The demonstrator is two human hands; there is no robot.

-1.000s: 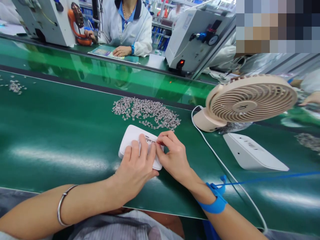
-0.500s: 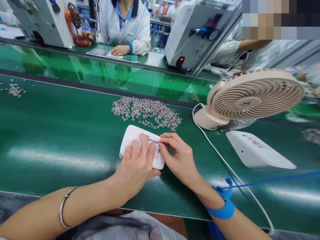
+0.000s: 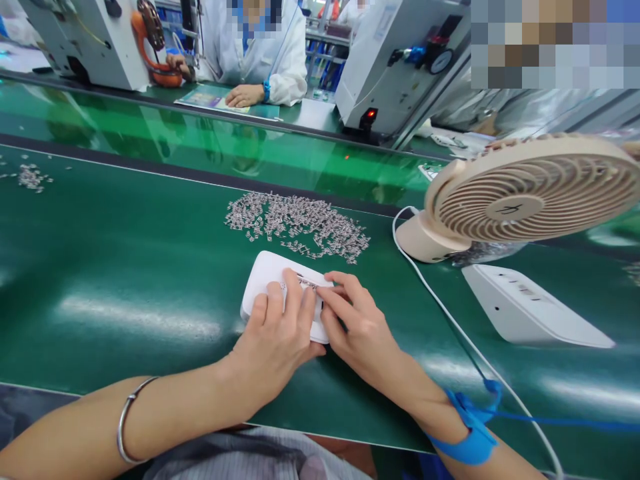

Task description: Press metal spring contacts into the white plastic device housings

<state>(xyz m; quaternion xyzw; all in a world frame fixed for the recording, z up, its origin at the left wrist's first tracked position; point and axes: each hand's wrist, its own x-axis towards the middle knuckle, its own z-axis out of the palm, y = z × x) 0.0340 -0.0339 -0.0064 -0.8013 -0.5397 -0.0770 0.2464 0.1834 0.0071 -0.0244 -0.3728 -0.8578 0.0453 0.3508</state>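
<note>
A white plastic case point(image 3: 261, 279) with rounded corners lies on the green work surface. My left hand point(image 3: 280, 317) holds it, fingers spread across its top and thumb at the near edge. In the top is a slot point(image 3: 306, 283) with small metal pieces showing in it. My right hand point(image 3: 357, 320) is at the right end of the case, its fingers drawn together and touching beside the slot; whatever lies between the fingertips is hidden. Behind the case is a spread pile of small metal pieces point(image 3: 300, 220).
A beige fan point(image 3: 515, 208) stands at the right, its white cable point(image 3: 450, 320) running toward me. Another white case point(image 3: 535, 307) sits beyond the cable. A smaller metal cluster point(image 3: 33, 177) is far left. Across the green divider, a co-worker's hand point(image 3: 244, 95) rests near machines.
My right hand's fingers have shifted at the slot, the index finger now reaching further over it. The case stays in my left hand. The view has moved slightly.
</note>
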